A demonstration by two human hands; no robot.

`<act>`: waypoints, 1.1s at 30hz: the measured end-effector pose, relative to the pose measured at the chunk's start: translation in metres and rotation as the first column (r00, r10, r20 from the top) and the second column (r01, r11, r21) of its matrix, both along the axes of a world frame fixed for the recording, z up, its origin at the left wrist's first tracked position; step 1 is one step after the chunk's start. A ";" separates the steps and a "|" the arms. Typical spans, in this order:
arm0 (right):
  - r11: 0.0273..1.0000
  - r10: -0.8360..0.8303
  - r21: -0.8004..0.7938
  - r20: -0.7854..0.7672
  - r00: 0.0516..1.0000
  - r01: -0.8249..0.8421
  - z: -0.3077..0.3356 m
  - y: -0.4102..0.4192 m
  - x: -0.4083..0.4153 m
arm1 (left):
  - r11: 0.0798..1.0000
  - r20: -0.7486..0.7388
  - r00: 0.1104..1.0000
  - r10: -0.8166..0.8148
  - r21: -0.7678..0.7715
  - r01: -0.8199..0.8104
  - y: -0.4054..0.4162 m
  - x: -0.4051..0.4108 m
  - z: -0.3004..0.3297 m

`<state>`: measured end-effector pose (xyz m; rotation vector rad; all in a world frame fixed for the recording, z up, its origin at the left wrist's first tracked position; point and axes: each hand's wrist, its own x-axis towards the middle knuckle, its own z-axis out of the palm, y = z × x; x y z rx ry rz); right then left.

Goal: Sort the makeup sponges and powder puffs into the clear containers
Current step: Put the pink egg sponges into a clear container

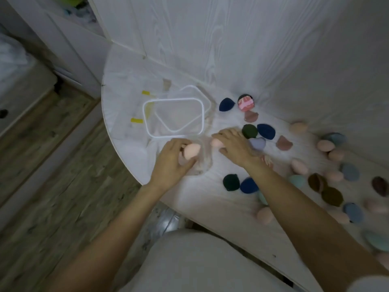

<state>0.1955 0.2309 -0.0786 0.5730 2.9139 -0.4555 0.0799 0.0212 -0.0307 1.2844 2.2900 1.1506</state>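
My left hand (172,161) holds a peach egg-shaped makeup sponge (190,151) at the near left side of a small clear container (205,153). My right hand (233,144) grips another peach sponge (216,142) at the container's far right side. A larger clear container (147,119) with a white rim lies just beyond, its clear lid (207,102) tilted across it. Several puffs lie to the right: navy (266,131), dark green (249,131), lilac (257,143), mauve (284,142). Further peach sponges (325,145) are scattered at the right.
The white rounded table (126,81) ends at a curved edge on the left, with wooden floor (52,165) below. A white wall (231,39) backs the table. A pink round case (246,105) stands near the wall. Yellow tape bits (136,120) lie left of the containers.
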 end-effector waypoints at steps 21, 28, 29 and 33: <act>0.536 -0.724 -0.775 -0.217 0.655 0.336 0.047 -0.114 0.022 | 0.706 -0.248 0.781 -0.573 -0.633 0.318 -0.043 -0.074 -0.026; 0.756 -0.491 -0.595 -0.241 0.837 0.272 0.038 -0.130 -0.008 | 0.673 -0.247 0.763 -0.597 -0.671 0.310 -0.062 -0.066 -0.029; 0.780 -0.454 -0.569 -0.227 0.862 0.261 0.037 -0.132 -0.015 | 0.670 -0.240 0.766 -0.597 -0.674 0.311 -0.064 -0.064 -0.029; 0.916 -0.251 -0.348 -0.114 0.961 0.198 0.029 -0.138 -0.039 | 0.756 -0.219 0.837 -0.502 -0.581 0.301 -0.066 -0.058 -0.028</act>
